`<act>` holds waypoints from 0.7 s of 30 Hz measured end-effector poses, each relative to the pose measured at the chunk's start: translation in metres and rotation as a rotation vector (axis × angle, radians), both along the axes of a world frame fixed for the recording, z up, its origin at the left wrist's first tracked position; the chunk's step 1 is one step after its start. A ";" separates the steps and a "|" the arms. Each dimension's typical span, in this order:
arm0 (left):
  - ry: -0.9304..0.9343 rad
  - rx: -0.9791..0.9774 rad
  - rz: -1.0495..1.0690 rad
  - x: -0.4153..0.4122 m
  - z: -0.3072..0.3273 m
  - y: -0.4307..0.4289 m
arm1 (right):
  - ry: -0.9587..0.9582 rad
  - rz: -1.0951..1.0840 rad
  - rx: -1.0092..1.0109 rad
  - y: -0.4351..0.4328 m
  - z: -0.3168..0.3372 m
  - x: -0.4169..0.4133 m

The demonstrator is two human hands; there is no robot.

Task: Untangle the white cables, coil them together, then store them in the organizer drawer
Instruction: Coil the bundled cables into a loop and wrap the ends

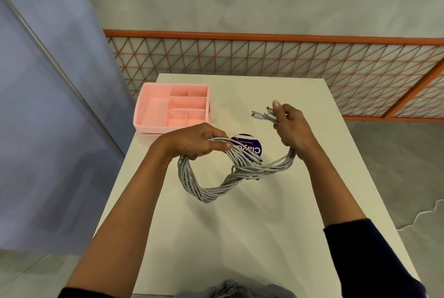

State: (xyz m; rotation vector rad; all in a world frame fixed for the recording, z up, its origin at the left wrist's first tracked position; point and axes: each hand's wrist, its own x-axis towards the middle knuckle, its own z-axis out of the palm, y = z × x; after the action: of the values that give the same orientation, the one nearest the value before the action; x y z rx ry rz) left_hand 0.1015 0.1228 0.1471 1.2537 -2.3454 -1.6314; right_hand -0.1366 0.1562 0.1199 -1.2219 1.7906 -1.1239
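White cables (216, 188) sagging between left hand (192, 142) — right hand (292, 127), both gripping

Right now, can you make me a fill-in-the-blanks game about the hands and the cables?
1. The organizer on the table is coloured ____.
2. The plug ends of the white cables stick out of the ____.
3. The left hand grips the cables near a sticker whose shape is ____.

Missing words: pink; right hand; round.
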 end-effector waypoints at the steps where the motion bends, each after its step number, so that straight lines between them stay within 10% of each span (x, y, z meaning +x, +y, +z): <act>1: 0.017 0.011 0.007 0.000 -0.001 0.001 | -0.006 -0.023 -0.021 -0.001 0.001 -0.002; 11: -0.105 -0.033 -0.014 -0.003 0.002 -0.001 | 0.120 0.006 -0.076 -0.013 0.007 -0.007; 21: 0.167 0.008 0.319 0.013 -0.034 -0.008 | 0.038 -0.326 -0.041 -0.010 -0.021 -0.031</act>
State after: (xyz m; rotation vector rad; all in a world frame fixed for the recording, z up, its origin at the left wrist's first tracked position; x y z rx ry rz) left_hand 0.1140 0.1153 0.1136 1.3508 -1.9283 -1.5737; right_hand -0.1675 0.1467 0.0989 -1.0015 2.0562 -1.3296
